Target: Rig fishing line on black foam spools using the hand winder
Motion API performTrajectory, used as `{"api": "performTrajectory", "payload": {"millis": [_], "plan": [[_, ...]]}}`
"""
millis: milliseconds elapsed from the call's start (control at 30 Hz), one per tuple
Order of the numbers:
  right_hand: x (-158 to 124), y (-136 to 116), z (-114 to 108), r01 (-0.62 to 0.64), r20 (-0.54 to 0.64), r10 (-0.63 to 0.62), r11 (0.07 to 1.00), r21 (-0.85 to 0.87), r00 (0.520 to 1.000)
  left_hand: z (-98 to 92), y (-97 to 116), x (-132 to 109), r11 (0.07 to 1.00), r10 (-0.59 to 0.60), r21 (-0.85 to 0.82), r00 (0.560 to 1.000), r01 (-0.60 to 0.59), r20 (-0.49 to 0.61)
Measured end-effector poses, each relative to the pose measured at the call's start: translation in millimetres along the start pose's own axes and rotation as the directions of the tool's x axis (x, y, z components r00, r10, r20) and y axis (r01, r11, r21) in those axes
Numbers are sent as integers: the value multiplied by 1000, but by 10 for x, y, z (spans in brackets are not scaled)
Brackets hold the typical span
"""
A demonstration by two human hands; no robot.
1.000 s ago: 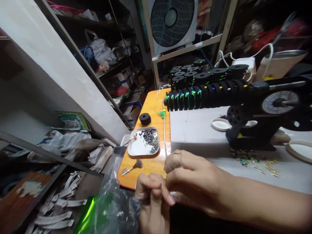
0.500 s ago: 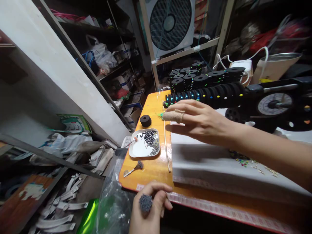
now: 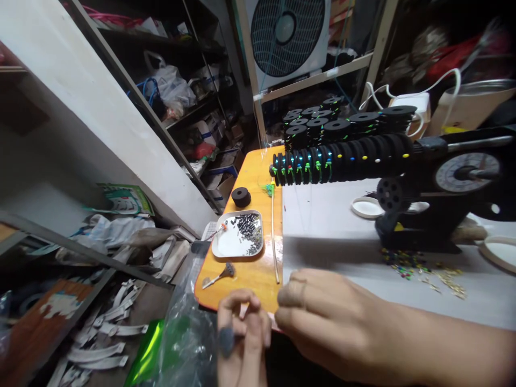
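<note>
My left hand is at the table's front edge, fingers curled closed, with a fuzzy grey tuft held in it near the base of the fingers. Beside it, close but blurred, my right hand has its fingers bent together; anything between them is hidden. Farther back, a black rod of foam discs carries colored beads and green knots. Under its left end, a green bunch sits near a thin pale tube lying on the orange table.
A white tray holds black and grey small pieces. Near it are a black foam roll and a small brush-like tool. Loose colored beads lie on the white sheet at right, below a black machine.
My right hand has come down and back from the rod's left end to beside my left hand. The green knots on the rod now show. The view has shifted slightly.
</note>
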State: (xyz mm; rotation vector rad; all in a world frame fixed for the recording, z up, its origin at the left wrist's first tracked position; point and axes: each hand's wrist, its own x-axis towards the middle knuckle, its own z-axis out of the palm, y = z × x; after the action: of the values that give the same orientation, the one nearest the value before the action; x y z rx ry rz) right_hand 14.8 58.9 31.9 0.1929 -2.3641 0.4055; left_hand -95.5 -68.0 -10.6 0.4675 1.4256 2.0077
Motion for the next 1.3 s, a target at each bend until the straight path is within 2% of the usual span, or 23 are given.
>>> {"api": "performTrajectory", "payload": {"millis": [100,167,233,367,467,567,633,700,767,900,1067,1300], "plan": [[-10,60,3,-227,-75,244,956,184,967,65,-153,-14,990,-140,9,989,140,-41],[-6,91,6,-315,-91,355,902,295,931,107,-237,-54,980,-197,-23,978,196,-63],[1,115,9,-381,-66,432,849,366,900,148,-276,-87,976,-216,-40,974,214,-63],[-7,143,27,-447,23,503,745,495,864,206,-242,-88,983,-180,-35,982,182,50],[-17,136,44,-449,30,516,713,539,856,208,-188,-70,985,-154,92,983,145,98],[-10,103,41,-449,31,514,717,533,857,185,-163,-76,951,-111,295,992,91,51],[-5,78,34,-450,32,508,730,515,861,182,-176,-92,939,-86,334,996,78,10],[-10,63,33,-445,21,499,753,484,866,200,-205,-109,966,-96,238,995,99,-21],[-27,63,43,-429,6,478,781,455,878,228,-235,-119,992,-106,65,993,110,-59],[-75,95,83,-356,-23,409,819,451,912,238,-249,-102,985,12,-173,996,-26,-83],[-101,103,101,-355,-15,394,844,402,919,154,-229,-72,969,194,-153,981,-196,-24],[-102,93,110,-374,13,398,851,369,917,108,-247,-56,966,200,-171,980,-195,10]]}}
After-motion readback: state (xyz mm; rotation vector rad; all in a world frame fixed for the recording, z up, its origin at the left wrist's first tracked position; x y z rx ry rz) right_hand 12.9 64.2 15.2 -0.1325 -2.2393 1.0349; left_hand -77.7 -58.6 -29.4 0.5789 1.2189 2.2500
